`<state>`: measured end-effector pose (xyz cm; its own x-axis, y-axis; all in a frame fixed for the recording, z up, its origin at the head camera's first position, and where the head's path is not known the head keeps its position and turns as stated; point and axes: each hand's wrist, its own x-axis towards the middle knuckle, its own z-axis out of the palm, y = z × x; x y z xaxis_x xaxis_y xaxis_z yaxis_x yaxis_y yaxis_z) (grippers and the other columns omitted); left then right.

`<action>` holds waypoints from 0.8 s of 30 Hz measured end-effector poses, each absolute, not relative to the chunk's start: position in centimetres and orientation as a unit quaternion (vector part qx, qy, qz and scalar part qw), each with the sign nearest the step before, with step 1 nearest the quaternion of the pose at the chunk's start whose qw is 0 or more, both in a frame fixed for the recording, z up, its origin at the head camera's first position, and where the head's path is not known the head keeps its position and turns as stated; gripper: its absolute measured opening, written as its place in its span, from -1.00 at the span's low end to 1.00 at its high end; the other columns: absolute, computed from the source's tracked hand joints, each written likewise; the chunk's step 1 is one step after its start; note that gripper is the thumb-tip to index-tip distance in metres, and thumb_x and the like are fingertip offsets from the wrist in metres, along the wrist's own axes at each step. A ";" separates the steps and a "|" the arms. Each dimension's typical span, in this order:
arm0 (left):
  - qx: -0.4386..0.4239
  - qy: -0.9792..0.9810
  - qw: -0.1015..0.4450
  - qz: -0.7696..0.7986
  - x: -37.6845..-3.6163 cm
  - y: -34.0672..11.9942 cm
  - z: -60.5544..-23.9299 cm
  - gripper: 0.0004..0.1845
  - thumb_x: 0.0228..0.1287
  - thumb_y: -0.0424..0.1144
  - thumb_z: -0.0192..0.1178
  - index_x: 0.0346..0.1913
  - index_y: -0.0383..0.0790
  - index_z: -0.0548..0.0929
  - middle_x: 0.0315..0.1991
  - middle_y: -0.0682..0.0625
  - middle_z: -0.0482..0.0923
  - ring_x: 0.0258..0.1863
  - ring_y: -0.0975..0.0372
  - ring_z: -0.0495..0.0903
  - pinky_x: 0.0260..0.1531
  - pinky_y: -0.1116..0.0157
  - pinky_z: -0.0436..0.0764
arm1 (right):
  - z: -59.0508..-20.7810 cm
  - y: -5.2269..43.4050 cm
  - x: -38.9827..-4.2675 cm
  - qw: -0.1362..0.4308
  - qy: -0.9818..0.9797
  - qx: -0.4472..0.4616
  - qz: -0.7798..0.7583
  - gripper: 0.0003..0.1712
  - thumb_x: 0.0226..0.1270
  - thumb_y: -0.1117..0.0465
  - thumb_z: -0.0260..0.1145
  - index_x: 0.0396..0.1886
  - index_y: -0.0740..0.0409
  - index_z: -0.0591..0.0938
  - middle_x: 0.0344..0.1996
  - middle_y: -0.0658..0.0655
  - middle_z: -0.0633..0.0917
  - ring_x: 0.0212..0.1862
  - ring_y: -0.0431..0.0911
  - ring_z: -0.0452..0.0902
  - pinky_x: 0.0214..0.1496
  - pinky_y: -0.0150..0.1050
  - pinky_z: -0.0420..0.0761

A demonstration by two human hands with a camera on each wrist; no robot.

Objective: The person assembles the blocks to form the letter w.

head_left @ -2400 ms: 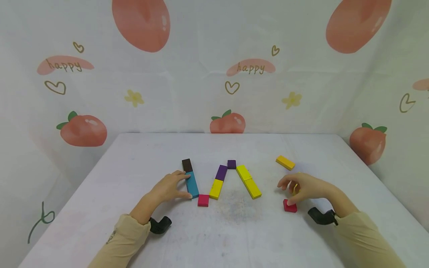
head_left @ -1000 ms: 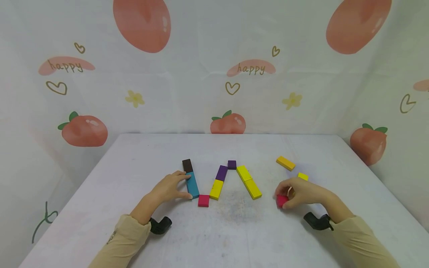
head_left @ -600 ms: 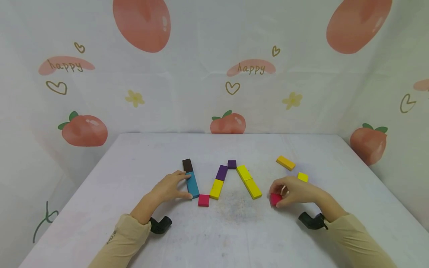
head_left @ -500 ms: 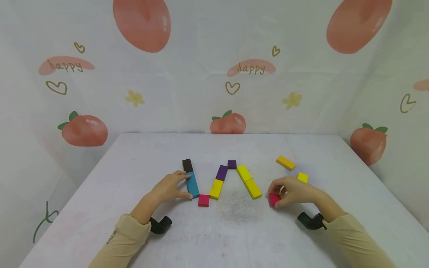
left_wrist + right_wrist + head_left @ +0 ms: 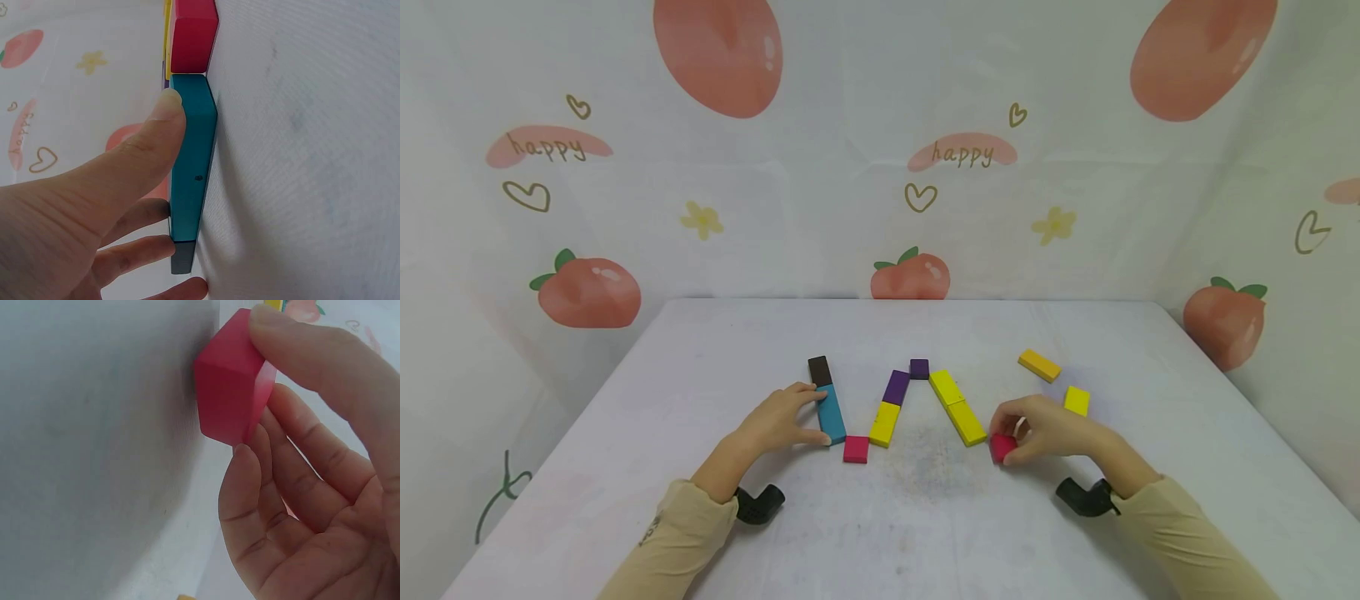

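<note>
In the head view my left hand rests at a blue block, thumb by its near end and a fingertip on its upper part. The left wrist view has the thumb against the block's edge, fingers loosely spread. A dark brown block adjoins its far end; a red block sits at its near corner. My right hand pinches another red block between thumb and fingers, close to the lower end of a yellow two-block strip. In the right wrist view this red block appears slightly tilted.
Between the hands, a yellow block, a purple block and a small purple block continue the zigzag line. An orange-yellow block and a yellow block lie at the right. The white table meets a printed cloth.
My right hand has taken hold of the right red block and moved it left, toward the yellow strip's lower end. The yellow block behind that hand shows more now. My left hand stays put.
</note>
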<state>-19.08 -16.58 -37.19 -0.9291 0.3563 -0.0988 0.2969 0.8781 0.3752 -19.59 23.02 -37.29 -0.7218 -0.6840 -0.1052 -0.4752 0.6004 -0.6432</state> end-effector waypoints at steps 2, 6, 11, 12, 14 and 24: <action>0.169 0.965 0.083 0.180 -19.1 -16.6 -37.2 -0.23 -0.02 0.00 0.39 0.26 -0.27 0.43 0.28 -0.28 0.33 0.20 -0.21 0.36 0.17 -0.09 0.43 | -37.4 22.9 -19.6 0.174 0.877 -0.329 -0.302 -0.71 -0.01 0.19 0.47 -0.28 0.13 0.60 -0.33 -0.02 0.66 -0.27 -0.31 0.47 -0.18 -0.41 0.60; 0.168 0.965 0.084 0.181 -19.0 -16.6 -37.2 -0.23 -0.02 0.01 0.39 0.26 -0.26 0.43 0.29 -0.27 0.32 0.20 -0.21 0.36 0.17 -0.08 0.44 | -37.5 22.7 -19.7 0.173 0.878 -0.327 -0.303 -0.70 -0.02 0.18 0.48 -0.29 0.14 0.60 -0.33 -0.02 0.67 -0.28 -0.31 0.47 -0.18 -0.41 0.60; 0.167 0.966 0.084 0.180 -19.1 -16.6 -37.2 -0.23 -0.01 0.01 0.39 0.27 -0.25 0.42 0.29 -0.27 0.32 0.20 -0.20 0.36 0.16 -0.07 0.44 | -37.6 22.5 -19.7 0.172 0.882 -0.322 -0.299 -0.69 -0.03 0.17 0.49 -0.29 0.12 0.60 -0.33 -0.03 0.66 -0.28 -0.31 0.48 -0.18 -0.40 0.61; 0.168 0.966 0.084 0.180 -19.1 -16.6 -37.2 -0.23 -0.01 0.01 0.39 0.27 -0.26 0.42 0.30 -0.27 0.32 0.20 -0.20 0.36 0.16 -0.07 0.44 | -37.6 22.5 -19.7 0.172 0.882 -0.321 -0.298 -0.69 -0.03 0.17 0.49 -0.29 0.12 0.60 -0.33 -0.03 0.66 -0.28 -0.31 0.48 -0.18 -0.40 0.61; 0.168 0.966 0.083 0.180 -19.1 -16.6 -37.2 -0.23 -0.01 0.01 0.39 0.27 -0.26 0.42 0.30 -0.27 0.32 0.20 -0.20 0.36 0.16 -0.08 0.44 | -37.6 22.4 -19.7 0.173 0.883 -0.320 -0.298 -0.69 -0.03 0.17 0.49 -0.29 0.12 0.60 -0.33 -0.03 0.66 -0.28 -0.31 0.47 -0.18 -0.41 0.61; 0.167 0.965 0.083 0.184 -19.1 -16.6 -37.2 -0.23 -0.02 0.01 0.39 0.26 -0.26 0.43 0.30 -0.26 0.32 0.20 -0.21 0.36 0.16 -0.08 0.45 | -37.6 22.4 -19.8 0.175 0.884 -0.313 -0.299 -0.69 -0.03 0.16 0.50 -0.30 0.12 0.60 -0.34 -0.03 0.65 -0.29 -0.30 0.47 -0.19 -0.43 0.60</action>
